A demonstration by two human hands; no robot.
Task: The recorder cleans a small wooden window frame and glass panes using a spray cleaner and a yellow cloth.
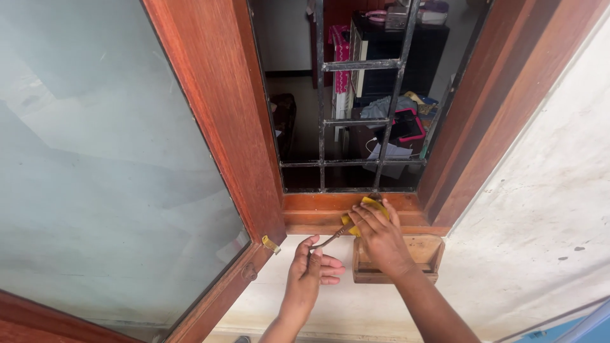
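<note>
Fingers point(311, 251) pinch stay rod point(332, 239); right hand point(381, 236) presses yellow cloth point(368, 206)

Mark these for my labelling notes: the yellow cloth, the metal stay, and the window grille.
Yellow cloth point(373, 204), head view, top edge showing above the right hand.
Metal stay point(330, 240), head view, mid-rod.
Window grille point(361, 65), head view, upper crossbar.

Open wooden window frame point(222, 114), black iron grille point(362, 121), whitewashed wall point(546, 216).

Yellow cloth point(372, 204) on wooden sill point(318, 213)
</note>
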